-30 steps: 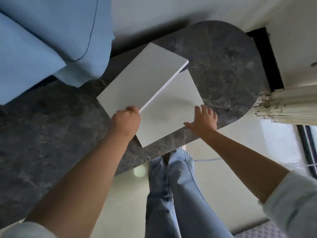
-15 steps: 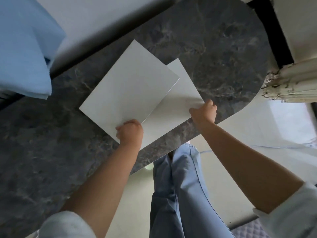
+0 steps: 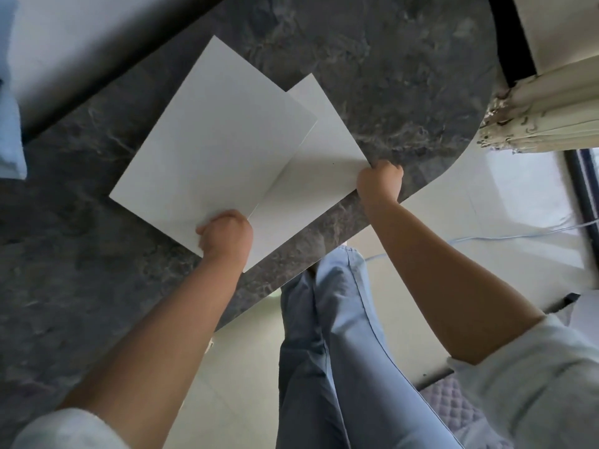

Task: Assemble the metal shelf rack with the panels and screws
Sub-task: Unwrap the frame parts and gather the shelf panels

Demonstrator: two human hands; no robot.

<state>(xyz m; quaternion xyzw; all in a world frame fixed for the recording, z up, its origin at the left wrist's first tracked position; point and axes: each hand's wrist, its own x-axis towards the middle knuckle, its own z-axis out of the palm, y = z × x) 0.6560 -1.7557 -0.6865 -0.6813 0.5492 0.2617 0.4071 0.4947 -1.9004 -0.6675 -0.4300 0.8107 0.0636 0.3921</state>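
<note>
Delta vs 1 s ago: right hand [image 3: 379, 181] was lying flat with fingers spread on the lower white rectangular panel [image 3: 324, 170]. It is now a fist, fingers curled round that panel's right corner; that grip was already there 0.5 s ago. Left hand [image 3: 225, 234] is unchanged, fingers wrapped tight round the near corner of the upper white rectangular panel [image 3: 210, 140].

1 s ago the upper panel was tipped up and its thick right edge showed. That edge now reads as a thin line and the panel covers more of the lower one. The pale blue cloth [image 3: 9, 131] that filled the top left is down to a sliver at the left border.

Panels now:
- Both are plain matte white flat rectangles, set diagonally on the dark grey marbled surface [image 3: 389, 76].
- Upper panel overlaps the left part of the lower one. Its right edge throws a shadow band on the lower panel, so it is not lying flush there.
- Lower panel shows one small dark speck near its right corner. Can't tell what it is.
- Lower panel's near and right corners sit close to the surface's near edge, where it starts to curve.

Below that edge: light blue jeans [image 3: 340, 335] over a pale floor [image 3: 486, 205]. Cream pleated curtain [image 3: 544, 115] at right.
</note>
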